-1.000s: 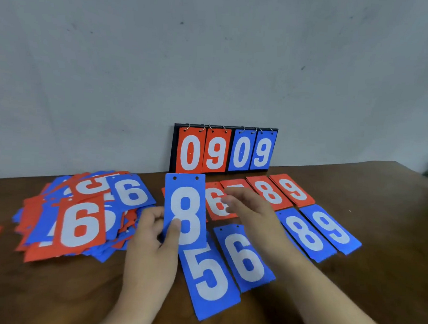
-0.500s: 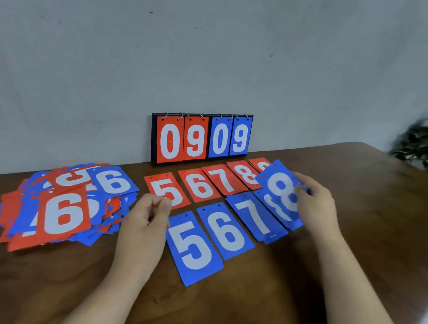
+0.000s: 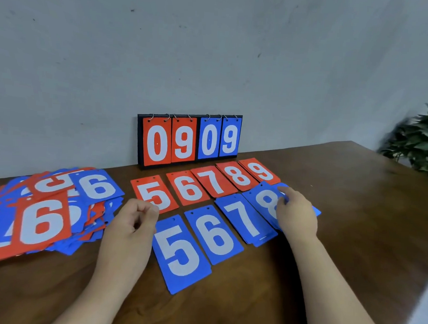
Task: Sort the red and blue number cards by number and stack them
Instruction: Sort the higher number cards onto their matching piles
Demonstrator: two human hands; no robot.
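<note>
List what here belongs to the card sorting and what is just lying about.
Job: unsorted card pile; red row 5 to 9; blue row 5 to 7; blue 8 card, held by the right hand.
Lying about: flip scoreboard; potted plant.

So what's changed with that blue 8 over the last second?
The blue 8 went from the left hand to the right hand, moved right, and now lies nearly flat just right of the blue 7, pinched by the right hand. The left hand, empty and curled, hovers by the red 5. Heap and scoreboard stayed put.
</note>
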